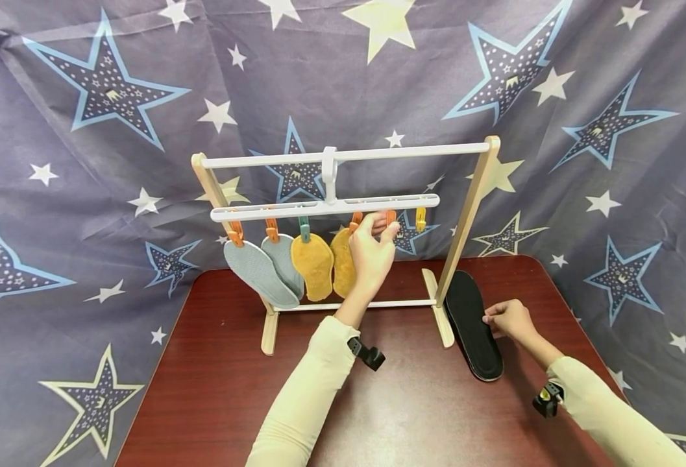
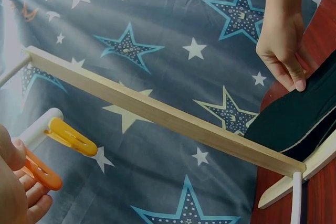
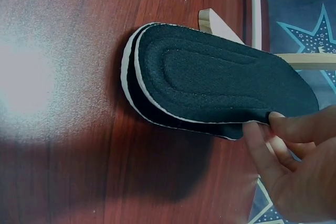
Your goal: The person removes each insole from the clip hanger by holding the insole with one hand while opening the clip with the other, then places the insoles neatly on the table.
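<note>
My left hand (image 1: 373, 256) is raised to the white hanger bar (image 1: 284, 210), its thumb and fingers gripping an orange clip (image 2: 43, 170). Beside that clip hangs a yellow clip (image 2: 72, 137) with nothing in it. On the right of the table, my right hand (image 1: 512, 319) pinches the edge of a black insole (image 3: 210, 77) between thumb and fingers. This insole lies tilted over a second black insole (image 3: 137, 94), both with pale edges. Two grey insoles (image 1: 261, 275) and two yellow fuzzy insoles (image 1: 312, 267) hang from clips to the left of my left hand.
A wooden rack (image 1: 466, 220) with a white top rail (image 1: 413, 152) carries the hanger by its hook (image 1: 329, 172). The rack's right foot (image 1: 439, 311) stands close beside the black insoles. Star-patterned cloth (image 1: 161, 130) hangs behind the reddish-brown table (image 1: 214, 389).
</note>
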The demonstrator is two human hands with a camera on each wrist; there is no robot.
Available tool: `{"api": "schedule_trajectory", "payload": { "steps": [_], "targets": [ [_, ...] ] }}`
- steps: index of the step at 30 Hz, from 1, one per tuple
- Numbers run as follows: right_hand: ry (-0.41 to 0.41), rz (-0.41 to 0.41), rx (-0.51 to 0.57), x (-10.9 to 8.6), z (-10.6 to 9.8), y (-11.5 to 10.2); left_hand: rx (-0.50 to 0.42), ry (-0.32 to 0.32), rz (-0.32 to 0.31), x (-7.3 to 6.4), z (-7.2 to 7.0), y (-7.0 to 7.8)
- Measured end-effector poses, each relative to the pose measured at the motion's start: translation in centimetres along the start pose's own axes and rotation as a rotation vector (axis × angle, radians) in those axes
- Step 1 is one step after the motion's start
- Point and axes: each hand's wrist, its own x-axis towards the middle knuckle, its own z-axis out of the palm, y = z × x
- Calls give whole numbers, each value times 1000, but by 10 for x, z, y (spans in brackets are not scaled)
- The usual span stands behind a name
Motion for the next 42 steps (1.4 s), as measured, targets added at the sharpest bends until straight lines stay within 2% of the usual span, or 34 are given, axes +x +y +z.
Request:
{"api": "schedule_trajectory", "payload": {
  "steps": [15, 30, 42],
  "targets": [
    [10, 25, 1, 6, 5, 8, 0, 3, 3, 0, 1, 0],
    [24, 22, -108, 11, 10, 12, -11, 6, 5, 0, 1, 1],
    [27, 35, -116, 12, 12, 14, -1, 4, 5, -1, 1, 2]
  ]
}}
